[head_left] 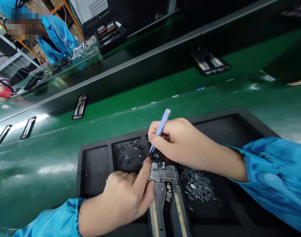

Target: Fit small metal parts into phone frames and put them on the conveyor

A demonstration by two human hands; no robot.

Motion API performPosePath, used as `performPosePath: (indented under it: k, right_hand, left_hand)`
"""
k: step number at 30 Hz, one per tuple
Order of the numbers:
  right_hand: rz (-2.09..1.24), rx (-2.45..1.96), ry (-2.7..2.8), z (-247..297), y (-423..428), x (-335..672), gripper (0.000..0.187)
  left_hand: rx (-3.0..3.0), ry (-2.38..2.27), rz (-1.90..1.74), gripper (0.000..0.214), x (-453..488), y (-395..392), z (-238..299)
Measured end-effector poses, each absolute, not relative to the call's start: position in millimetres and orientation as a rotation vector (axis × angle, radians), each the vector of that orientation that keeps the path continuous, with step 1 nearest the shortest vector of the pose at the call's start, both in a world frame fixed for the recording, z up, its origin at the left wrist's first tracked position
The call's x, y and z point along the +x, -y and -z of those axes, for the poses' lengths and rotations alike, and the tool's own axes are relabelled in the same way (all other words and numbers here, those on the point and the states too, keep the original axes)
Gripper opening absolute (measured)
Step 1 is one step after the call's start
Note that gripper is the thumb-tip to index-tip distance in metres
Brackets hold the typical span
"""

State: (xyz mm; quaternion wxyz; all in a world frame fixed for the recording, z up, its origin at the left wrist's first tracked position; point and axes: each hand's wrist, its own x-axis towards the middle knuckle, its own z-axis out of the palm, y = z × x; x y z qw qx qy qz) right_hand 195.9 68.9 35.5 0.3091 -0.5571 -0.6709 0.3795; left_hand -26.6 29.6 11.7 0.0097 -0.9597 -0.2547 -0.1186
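A pair of light-purple tweezers (161,127) is pinched in my right hand (181,138), tips pointing down close to my left index fingertip. Whether a small part sits between the tips is too fine to make out. My left hand (123,194) grips the upper left edge of an opened phone (165,200), its index finger at the top corner and its thumb along the side. The phone lies with its inside up, showing metal shields, a dark flex cable and pale adhesive strips. Its lower end runs out of view.
A black compartment tray (94,148) lies under the phone. Small black pieces (123,154) fill one compartment; small clear-grey pieces (198,186) are heaped right of the phone. Beyond, several opened phones (79,107) rest along a green belt (145,90). A person in blue (58,36) is across the line.
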Motion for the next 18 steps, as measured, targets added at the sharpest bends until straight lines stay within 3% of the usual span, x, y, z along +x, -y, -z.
performPosePath:
  k: [6, 14, 18]
  right_hand:
    - [-0.922, -1.346, 1.890, -29.6, -76.4, 207.3, 0.020]
    - [-0.476, -1.019, 2.202, -23.1, -51.7, 240.2, 0.013]
    - [-0.287, -0.997, 2.262, -15.8, -24.1, 257.9, 0.028]
  left_hand:
    - [-2.862, 0.697, 0.329, 0.039, -26.5, -25.2, -14.8]
    - [-2.904, 0.720, 0.333, 0.038, -25.1, -29.4, -14.4]
    - [-2.867, 0.647, 0.350, 0.041, -25.6, -28.7, -12.1]
